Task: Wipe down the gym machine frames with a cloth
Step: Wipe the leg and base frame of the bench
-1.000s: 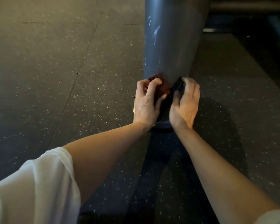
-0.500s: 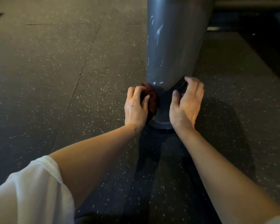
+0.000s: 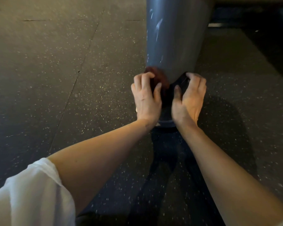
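The dark reddish-brown cloth (image 3: pixel 159 77), blurred, is pressed against the lower left side of the broad grey-blue metal frame post (image 3: pixel 175 38), just above where the post meets the floor. The left hand (image 3: pixel 146 99) covers it, fingers curled and bunched over the fabric, thumb tucked against the post. On the post's other side the right hand (image 3: pixel 189 99) cups a flat black object (image 3: pixel 180 80), fingers bent over its top edge and thumb along its near side. A white sleeve (image 3: pixel 29 194) covers the left upper arm. Speckled black rubber floor (image 3: pixel 55 79) surrounds the post.
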`<state>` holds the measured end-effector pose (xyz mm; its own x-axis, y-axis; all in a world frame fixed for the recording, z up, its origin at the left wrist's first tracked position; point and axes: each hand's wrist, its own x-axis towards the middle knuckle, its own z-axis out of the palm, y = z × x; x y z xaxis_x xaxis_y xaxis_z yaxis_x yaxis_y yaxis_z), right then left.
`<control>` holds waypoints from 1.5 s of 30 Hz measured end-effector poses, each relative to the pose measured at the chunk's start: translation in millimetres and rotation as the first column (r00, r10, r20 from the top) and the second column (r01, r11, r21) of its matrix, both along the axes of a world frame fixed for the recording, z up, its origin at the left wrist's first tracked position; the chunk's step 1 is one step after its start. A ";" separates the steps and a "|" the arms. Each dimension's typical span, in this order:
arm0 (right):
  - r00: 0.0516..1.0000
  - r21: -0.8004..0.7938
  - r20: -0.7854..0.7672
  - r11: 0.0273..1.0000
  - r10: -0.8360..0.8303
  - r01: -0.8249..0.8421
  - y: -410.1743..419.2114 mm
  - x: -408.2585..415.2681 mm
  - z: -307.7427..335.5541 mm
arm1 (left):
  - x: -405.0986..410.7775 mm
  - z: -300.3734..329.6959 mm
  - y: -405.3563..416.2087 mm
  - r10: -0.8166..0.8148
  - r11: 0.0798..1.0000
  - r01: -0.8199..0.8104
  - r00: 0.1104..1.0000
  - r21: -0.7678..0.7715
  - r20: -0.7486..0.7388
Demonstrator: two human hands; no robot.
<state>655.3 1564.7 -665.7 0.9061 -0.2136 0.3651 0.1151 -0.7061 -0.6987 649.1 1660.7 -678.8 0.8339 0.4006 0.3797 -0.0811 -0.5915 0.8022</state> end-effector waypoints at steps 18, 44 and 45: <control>0.999 -0.063 0.050 0.998 0.020 -0.017 0.9 -4.4 -1.0 | -5.0 -0.6 9.7 -0.014 0.998 0.012 0.999 -0.055 -0.037; 0.893 -0.451 0.344 0.885 0.290 -0.114 -3.5 25.9 58.2 | 26.2 42.1 0.9 -0.016 0.992 0.038 0.984 -0.121 0.179; 0.884 -0.476 0.345 0.870 0.316 -0.125 -5.4 27.6 61.2 | 26.9 43.9 0.4 -0.003 0.990 0.027 0.985 -0.138 0.174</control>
<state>682.9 1559.3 -604.5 0.6630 0.2381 0.7097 0.5052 -0.8420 -0.1894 676.0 1661.1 -634.8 0.7671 0.4474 0.4598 -0.2337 -0.4727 0.8497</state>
